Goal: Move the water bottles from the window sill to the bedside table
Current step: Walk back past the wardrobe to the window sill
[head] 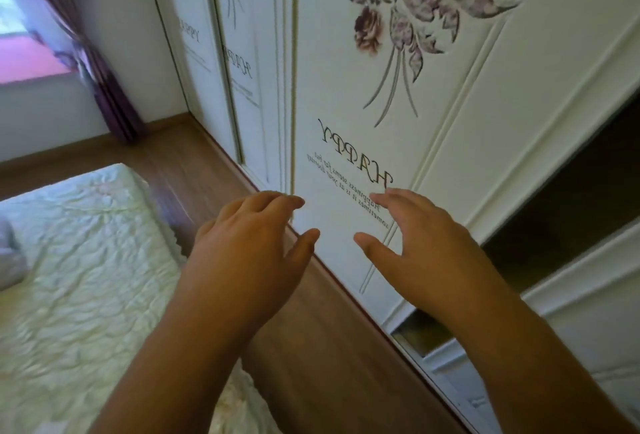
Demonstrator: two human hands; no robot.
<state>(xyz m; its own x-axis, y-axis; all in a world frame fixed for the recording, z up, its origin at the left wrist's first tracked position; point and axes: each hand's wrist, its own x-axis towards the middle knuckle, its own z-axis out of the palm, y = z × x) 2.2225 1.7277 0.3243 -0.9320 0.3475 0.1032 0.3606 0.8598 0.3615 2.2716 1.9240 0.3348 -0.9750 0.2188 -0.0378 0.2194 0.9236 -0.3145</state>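
Observation:
My left hand and my right hand are both raised in front of me, fingers spread and relaxed, holding nothing. They hover side by side before a white wardrobe door. No water bottle shows in this view. The window sill lies far off at the upper left, pinkish and blurred, and nothing can be made out on it. No bedside table is in view.
A white wardrobe with flower prints and the word HAPPY fills the right; one section stands open and dark. A bed with a pale quilted cover lies at the lower left. Wooden floor runs between them. A purple curtain hangs by the window.

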